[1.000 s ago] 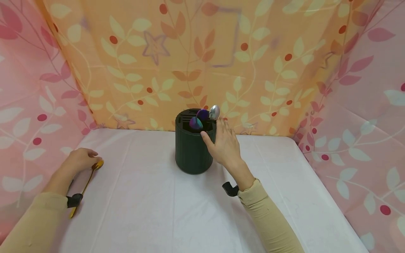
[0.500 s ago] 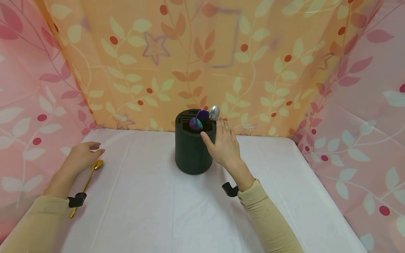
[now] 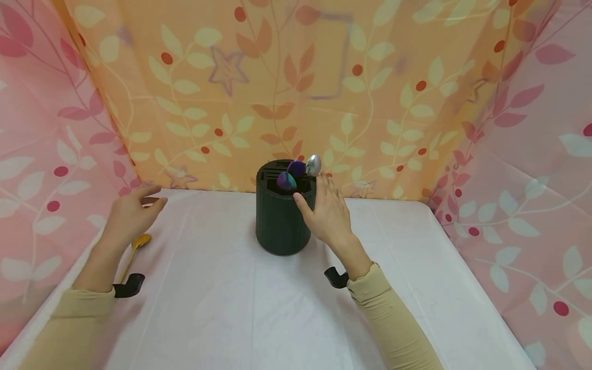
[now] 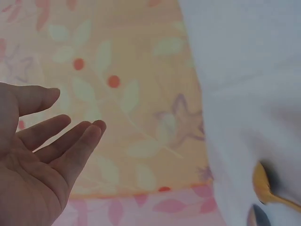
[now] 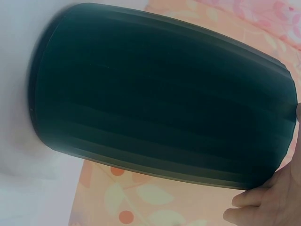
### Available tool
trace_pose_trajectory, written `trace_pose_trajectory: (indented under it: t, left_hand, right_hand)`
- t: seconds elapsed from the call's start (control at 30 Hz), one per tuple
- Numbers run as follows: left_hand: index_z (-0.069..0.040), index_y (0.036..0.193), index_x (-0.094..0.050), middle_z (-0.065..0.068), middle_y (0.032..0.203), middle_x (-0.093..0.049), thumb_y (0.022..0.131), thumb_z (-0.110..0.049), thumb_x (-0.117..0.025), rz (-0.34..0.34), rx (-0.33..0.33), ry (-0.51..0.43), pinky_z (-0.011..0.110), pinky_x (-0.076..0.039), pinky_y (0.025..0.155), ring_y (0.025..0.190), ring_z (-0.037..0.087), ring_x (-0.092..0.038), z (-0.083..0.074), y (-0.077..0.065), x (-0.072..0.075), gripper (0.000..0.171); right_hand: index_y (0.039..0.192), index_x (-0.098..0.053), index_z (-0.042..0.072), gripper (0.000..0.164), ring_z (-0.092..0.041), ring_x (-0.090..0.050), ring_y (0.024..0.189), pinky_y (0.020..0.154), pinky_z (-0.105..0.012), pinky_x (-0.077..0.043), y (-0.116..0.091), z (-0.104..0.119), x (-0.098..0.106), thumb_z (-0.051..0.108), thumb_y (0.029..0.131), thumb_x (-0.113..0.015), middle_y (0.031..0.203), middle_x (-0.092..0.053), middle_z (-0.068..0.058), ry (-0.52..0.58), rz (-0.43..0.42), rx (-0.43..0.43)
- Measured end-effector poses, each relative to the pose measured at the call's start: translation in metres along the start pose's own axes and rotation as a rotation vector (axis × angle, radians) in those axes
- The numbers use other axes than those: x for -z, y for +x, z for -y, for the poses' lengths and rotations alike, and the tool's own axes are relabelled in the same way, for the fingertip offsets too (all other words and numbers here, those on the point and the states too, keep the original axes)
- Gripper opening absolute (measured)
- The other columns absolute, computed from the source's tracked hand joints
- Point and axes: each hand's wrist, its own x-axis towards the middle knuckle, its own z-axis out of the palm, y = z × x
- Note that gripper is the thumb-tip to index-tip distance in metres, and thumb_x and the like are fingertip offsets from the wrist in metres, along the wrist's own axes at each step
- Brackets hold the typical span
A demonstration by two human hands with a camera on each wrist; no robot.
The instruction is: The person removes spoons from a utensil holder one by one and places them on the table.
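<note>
My left hand [image 3: 133,215] is raised above the left side of the table, its loosely bent fingers holding nothing. A gold spoon [image 3: 141,240] lies below it, partly hidden by my forearm. In the left wrist view, a greyish rounded end [image 4: 259,216] shows beside the gold spoon [image 4: 261,184]; its kind is unclear. My right hand [image 3: 329,211] rests against the upper right side of a dark green ribbed utensil holder [image 3: 282,226], thumb at the front rim and fingers extended. A silver spoon [image 3: 313,165] and two purple-blue iridescent utensils [image 3: 287,181] stick up from the holder.
White cloth [image 3: 208,308] covers the table. An orange patterned curtain [image 3: 287,77] hangs behind it, with pink leafy curtains [image 3: 518,154] along both sides. The holder has narrow slots [image 3: 274,170] in its top.
My left hand has left the gold spoon's bowl and risen forward and slightly right, while the spoon stays on the cloth. My right hand and the holder have stayed put.
</note>
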Motion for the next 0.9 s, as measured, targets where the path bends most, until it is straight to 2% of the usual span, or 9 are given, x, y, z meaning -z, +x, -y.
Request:
trace_pose_trajectory:
  t: [0.13,0.2,0.4,0.47,0.6,0.8,0.9]
  left_hand:
    - [-0.001,0.147,-0.057,0.025,0.136,-0.065,0.104,-0.034,-0.062,-0.098,-0.05,-0.075,0.012,-0.052,0.08,0.119,0.046,-0.065,-0.022,-0.001,0.0,0.054]
    - [-0.003,0.146,-0.059,0.02,0.141,-0.064,0.103,-0.032,-0.064,-0.143,-0.072,-0.122,0.001,-0.046,0.081,0.119,0.037,-0.067,-0.032,-0.002,-0.001,0.052]
    - [-0.007,0.141,-0.065,0.015,0.135,-0.068,0.1,-0.018,-0.072,-0.26,-0.166,-0.287,0.008,-0.05,0.094,0.109,0.002,-0.065,-0.066,-0.003,-0.01,0.043]
    - [-0.009,0.14,-0.067,0.013,0.133,-0.069,0.098,-0.013,-0.073,-0.284,-0.193,-0.344,0.011,-0.051,0.096,0.108,-0.001,-0.064,-0.077,-0.003,-0.013,0.042]
    - [-0.01,0.138,-0.068,0.009,0.132,-0.069,0.098,-0.008,-0.073,-0.296,-0.228,-0.428,0.013,-0.051,0.097,0.111,0.005,-0.066,-0.098,-0.002,-0.019,0.041]
    - [-0.004,0.137,-0.068,0.013,0.135,-0.067,0.095,0.002,-0.071,-0.292,-0.307,-0.57,0.015,-0.053,0.096,0.112,0.01,-0.067,-0.126,0.0,-0.028,0.042]
    - [-0.005,0.136,-0.069,0.012,0.134,-0.068,0.096,0.001,-0.071,-0.275,-0.325,-0.6,0.016,-0.054,0.096,0.113,0.014,-0.068,-0.138,0.001,-0.033,0.041]
  right_hand:
    - [0.165,-0.02,0.002,0.096,-0.035,-0.019,0.158,0.129,-0.056,-0.012,0.0,0.0,0.0,0.073,0.102,-0.032,0.171,-0.021,-0.016,0.009,-0.003,0.006]
    - [0.165,-0.02,0.002,0.096,-0.034,-0.018,0.159,0.129,-0.056,-0.011,0.0,0.0,0.0,0.073,0.102,-0.032,0.171,-0.02,-0.016,0.014,0.001,0.005]
    - [0.165,-0.021,0.002,0.096,-0.033,-0.018,0.159,0.129,-0.056,-0.011,0.0,0.0,0.0,0.073,0.102,-0.032,0.171,-0.022,-0.017,0.018,-0.004,0.006]
    - [0.165,-0.021,0.002,0.096,-0.034,-0.018,0.159,0.129,-0.056,-0.012,-0.001,0.0,0.0,0.073,0.102,-0.032,0.17,-0.022,-0.018,0.016,-0.007,0.008]
    - [0.165,-0.02,0.002,0.095,-0.034,-0.018,0.159,0.129,-0.056,-0.012,-0.001,0.0,-0.001,0.073,0.102,-0.032,0.17,-0.024,-0.019,0.013,-0.012,0.01]
    - [0.165,-0.02,0.002,0.096,-0.036,-0.021,0.158,0.128,-0.057,-0.013,0.0,0.0,-0.001,0.073,0.102,-0.031,0.17,-0.023,-0.019,0.005,-0.016,0.013]
    - [0.165,-0.02,0.002,0.096,-0.035,-0.02,0.158,0.128,-0.057,-0.013,0.0,-0.001,-0.001,0.074,0.102,-0.031,0.171,-0.022,-0.018,0.001,-0.01,0.011]
